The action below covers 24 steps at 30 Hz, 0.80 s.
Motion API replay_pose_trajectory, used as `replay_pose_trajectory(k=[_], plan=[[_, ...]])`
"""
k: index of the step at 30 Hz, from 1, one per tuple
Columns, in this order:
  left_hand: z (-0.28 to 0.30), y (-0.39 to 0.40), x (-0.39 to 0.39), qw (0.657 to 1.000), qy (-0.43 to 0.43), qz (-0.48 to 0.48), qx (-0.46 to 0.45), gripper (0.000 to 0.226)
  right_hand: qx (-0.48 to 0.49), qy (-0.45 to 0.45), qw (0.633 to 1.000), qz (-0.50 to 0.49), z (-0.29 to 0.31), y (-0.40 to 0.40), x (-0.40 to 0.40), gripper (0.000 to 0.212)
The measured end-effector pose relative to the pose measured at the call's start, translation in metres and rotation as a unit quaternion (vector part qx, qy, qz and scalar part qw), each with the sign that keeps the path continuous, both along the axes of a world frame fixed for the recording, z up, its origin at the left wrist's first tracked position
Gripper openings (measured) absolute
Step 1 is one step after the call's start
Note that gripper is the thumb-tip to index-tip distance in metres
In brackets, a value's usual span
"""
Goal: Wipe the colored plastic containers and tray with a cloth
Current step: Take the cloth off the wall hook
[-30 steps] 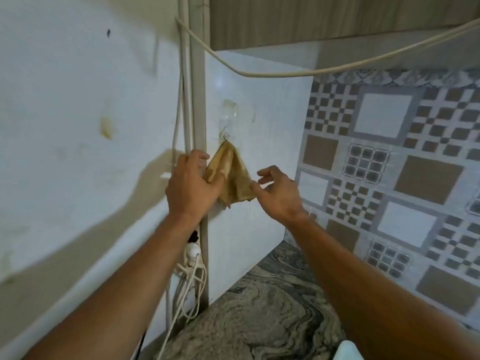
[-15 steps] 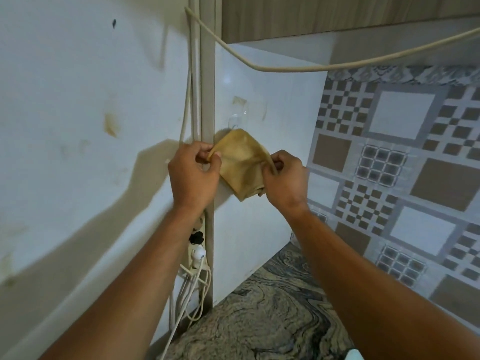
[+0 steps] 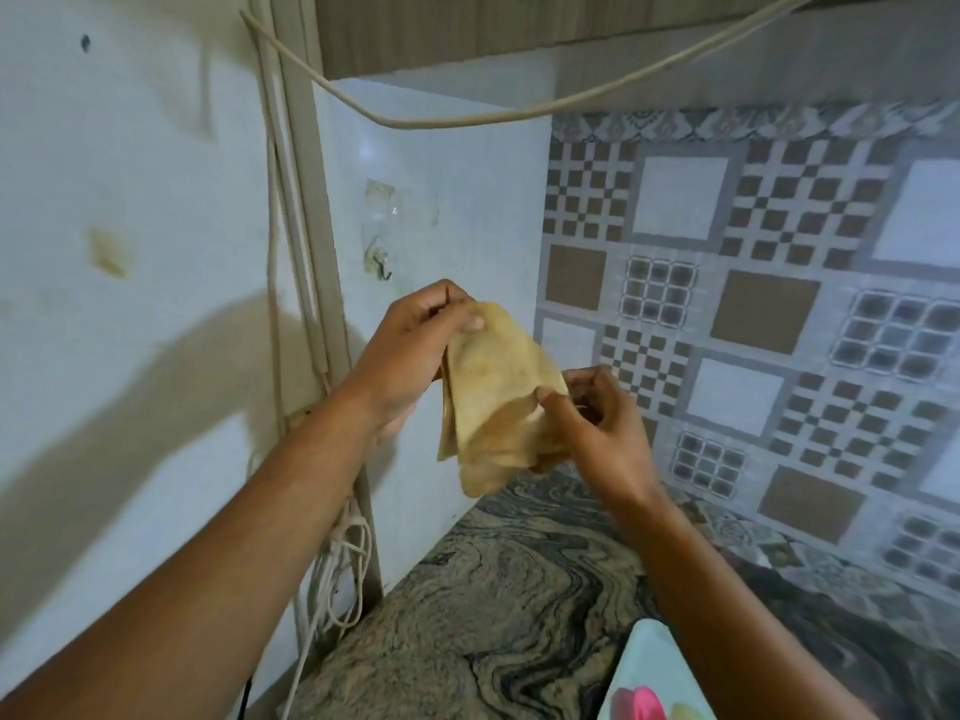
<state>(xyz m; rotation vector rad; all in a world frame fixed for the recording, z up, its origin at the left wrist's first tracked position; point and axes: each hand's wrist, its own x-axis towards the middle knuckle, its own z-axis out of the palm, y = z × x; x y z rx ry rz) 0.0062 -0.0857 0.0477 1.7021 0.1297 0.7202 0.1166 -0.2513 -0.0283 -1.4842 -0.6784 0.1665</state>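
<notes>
Below the bare wall hook [image 3: 382, 262], the left hand [image 3: 410, 356] pinches the yellow cloth [image 3: 493, 392] at its top corner and the right hand [image 3: 592, 423] pinches its side edge. Two light pinches could let the limp cloth slip onto the counter [image 3: 493, 605]. Only a tray [image 3: 649, 662] corner shows at the bottom edge; no containers are visible.

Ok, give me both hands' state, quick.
Left hand: pinching the top of the yellowish cloth.
Right hand: pinching the cloth's right edge.

head camera looks forward and down, close to a wall corner [image 3: 332, 356].
</notes>
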Motion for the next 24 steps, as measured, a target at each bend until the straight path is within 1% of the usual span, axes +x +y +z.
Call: replay_pose_trajectory(k=[2,4,5,7,9,10,13,14,15,17,18,19,21,22,24], plan=[[-0.02,-0.022,0.004,0.999,0.023,-0.046,-0.019,0.018,0.005,0.108,0.994,0.024,-0.017,-0.025,-0.006,0.032],[-0.039,-0.043,0.007,0.996,0.047,-0.075,-0.033,0.012,0.016,0.192,0.98,0.049,-0.034,-0.045,-0.01,0.044],[-0.05,-0.057,0.011,0.993,0.063,-0.09,-0.035,0.011,0.021,0.225,0.973,0.045,-0.042,-0.059,-0.014,0.045],[-0.067,-0.077,0.012,0.99,0.084,-0.105,-0.047,0.01,0.032,0.254,0.966,0.026,-0.057,-0.079,-0.02,0.041],[-0.084,-0.094,0.012,0.985,0.096,-0.127,-0.06,0.01,0.066,0.271,0.96,0.004,-0.07,-0.101,-0.027,0.035],[-0.095,-0.105,0.013,0.983,0.102,-0.143,-0.053,0.011,0.087,0.276,0.957,-0.015,-0.077,-0.115,-0.031,0.032],[-0.13,-0.128,0.01,0.98,0.119,-0.151,0.057,0.01,0.121,0.268,0.953,-0.076,-0.088,-0.152,-0.038,0.008],[-0.143,-0.136,0.008,0.977,0.123,-0.154,0.083,0.01,0.125,0.255,0.955,-0.088,-0.092,-0.164,-0.04,0.006],[-0.154,-0.147,0.006,0.973,0.133,-0.168,0.087,0.02,0.121,0.241,0.958,-0.1,-0.096,-0.177,-0.043,0.005],[-0.175,-0.168,0.003,0.963,0.154,-0.218,0.027,0.046,0.096,0.214,0.965,-0.115,-0.108,-0.202,-0.049,0.007],[-0.184,-0.18,0.003,0.954,0.167,-0.25,-0.018,0.054,0.084,0.209,0.967,-0.123,-0.116,-0.215,-0.054,0.008],[-0.192,-0.19,0.004,0.943,0.177,-0.277,-0.058,0.057,0.073,0.211,0.966,-0.131,-0.123,-0.226,-0.059,0.009],[-0.204,-0.21,0.005,0.922,0.197,-0.317,-0.104,0.051,0.055,0.221,0.963,-0.146,-0.136,-0.244,-0.067,0.012],[-0.211,-0.22,0.005,0.916,0.205,-0.328,-0.108,0.045,0.053,0.225,0.961,-0.155,-0.144,-0.252,-0.073,0.014],[-0.226,-0.241,0.007,0.921,0.212,-0.31,-0.1,0.033,0.06,0.237,0.953,-0.181,-0.156,-0.265,-0.083,0.018]])
